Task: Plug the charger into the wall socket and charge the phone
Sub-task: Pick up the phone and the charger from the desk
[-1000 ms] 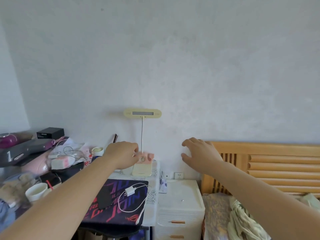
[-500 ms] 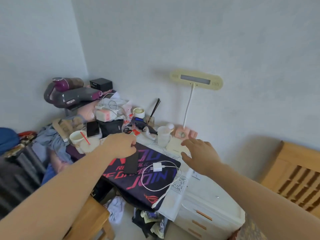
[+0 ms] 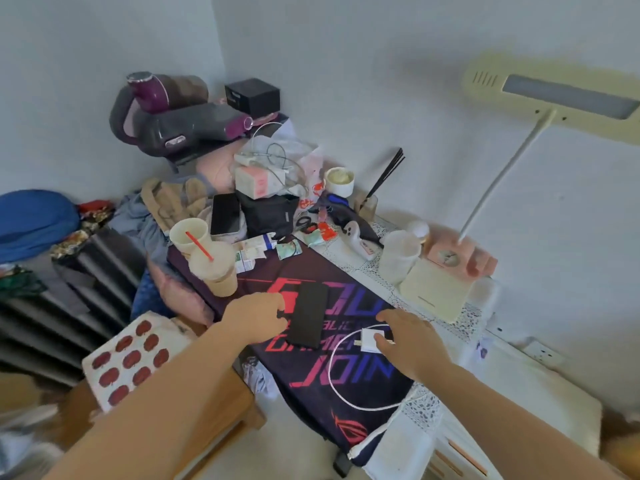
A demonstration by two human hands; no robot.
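Observation:
A black phone (image 3: pixel 308 315) lies face down on the dark desk mat (image 3: pixel 346 403). My left hand (image 3: pixel 256 318) pinches the phone's left edge between thumb and fingers. A white charger block (image 3: pixel 367 341) lies on the mat just right of the phone, and its white cable (image 3: pixel 334 382) loops toward the mat's front edge. My right hand (image 3: pixel 410 341) covers the charger's right side, thumb on top and forefinger curled past its far edge. A white wall socket (image 3: pixel 542 351) sits low on the wall to the right, above a white drawer unit (image 3: pixel 540 410).
A cream desk lamp (image 3: pixel 554 95) stands on its base (image 3: pixel 433 289) at the back right. Two drink cups (image 3: pixel 211 261) stand left of the phone. Clutter fills the back: a second phone (image 3: pixel 225 214), a vacuum cleaner (image 3: pixel 173 123), a jar (image 3: pixel 340 181). A wooden chair (image 3: pixel 221 420) is below.
The view has tipped down toward the desk. Both hands have dropped onto the mat: the left has reached the phone's edge and the right has come down onto the charger.

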